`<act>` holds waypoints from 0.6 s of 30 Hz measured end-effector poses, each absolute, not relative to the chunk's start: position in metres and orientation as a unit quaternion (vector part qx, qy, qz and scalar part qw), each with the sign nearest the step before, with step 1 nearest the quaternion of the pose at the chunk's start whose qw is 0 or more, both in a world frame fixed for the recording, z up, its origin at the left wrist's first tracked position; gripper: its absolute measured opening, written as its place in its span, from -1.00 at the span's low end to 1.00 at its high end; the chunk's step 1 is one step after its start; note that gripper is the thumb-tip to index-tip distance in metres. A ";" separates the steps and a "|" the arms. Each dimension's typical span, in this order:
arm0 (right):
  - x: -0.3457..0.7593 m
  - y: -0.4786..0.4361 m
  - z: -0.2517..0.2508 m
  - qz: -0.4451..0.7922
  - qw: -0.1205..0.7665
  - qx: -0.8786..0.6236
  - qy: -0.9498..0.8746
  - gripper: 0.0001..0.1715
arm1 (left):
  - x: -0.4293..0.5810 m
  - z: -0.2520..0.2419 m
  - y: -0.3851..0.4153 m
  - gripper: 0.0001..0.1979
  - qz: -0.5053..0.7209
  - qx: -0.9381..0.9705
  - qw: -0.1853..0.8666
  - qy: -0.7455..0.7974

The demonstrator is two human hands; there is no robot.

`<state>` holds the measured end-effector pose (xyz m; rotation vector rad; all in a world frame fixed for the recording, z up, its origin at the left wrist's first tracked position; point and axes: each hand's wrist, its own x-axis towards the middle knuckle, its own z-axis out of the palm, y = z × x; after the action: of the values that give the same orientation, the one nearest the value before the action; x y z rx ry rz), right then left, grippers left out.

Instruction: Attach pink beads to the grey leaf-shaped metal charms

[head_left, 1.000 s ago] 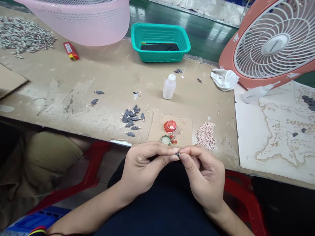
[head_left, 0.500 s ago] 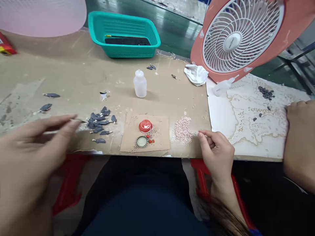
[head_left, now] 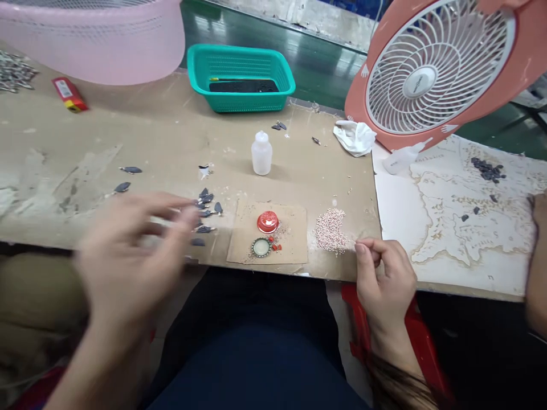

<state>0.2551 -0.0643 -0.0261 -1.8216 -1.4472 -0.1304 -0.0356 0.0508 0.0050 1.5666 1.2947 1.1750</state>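
Observation:
My left hand (head_left: pixel 137 250), blurred by motion, reaches over the left edge of a pile of dark grey leaf-shaped pieces (head_left: pixel 205 213) with pale tips. Its thumb and forefinger come together; what lies between them is smeared. Beside a heap of tiny pinkish beads (head_left: pixel 330 229), my right hand (head_left: pixel 387 270) is closed in a pinch on a tiny pale thing that I cannot make out. Between the hands lies a cardboard square (head_left: pixel 294 239). On it are a red bottle cap (head_left: pixel 268 221), an upturned metal cap (head_left: pixel 261 247) and red bits (head_left: pixel 277 247).
A white squeeze bottle (head_left: pixel 262 154) stands behind the cardboard. Farther back are a teal basket (head_left: pixel 243 102) holding a phone, a pink basket (head_left: pixel 128 54) and a salmon fan (head_left: pixel 359 99). At right, another person's arm (head_left: pixel 537 250) rests by a map-printed sheet (head_left: pixel 444 228).
The view has shifted left, so the table's things appear farther right. My left hand has moved closer to the dark pile and now covers part of it. My right hand keeps its pinch by the beads.

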 end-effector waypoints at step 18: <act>0.191 -0.059 0.006 0.106 0.477 -0.591 -0.642 -0.76 | 0.024 0.017 0.009 -0.90 0.360 0.671 0.547 0.349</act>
<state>0.1909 -0.0589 0.0059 -1.4434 -1.5674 0.2577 0.0239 0.0091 0.0174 1.5892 0.8260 0.8521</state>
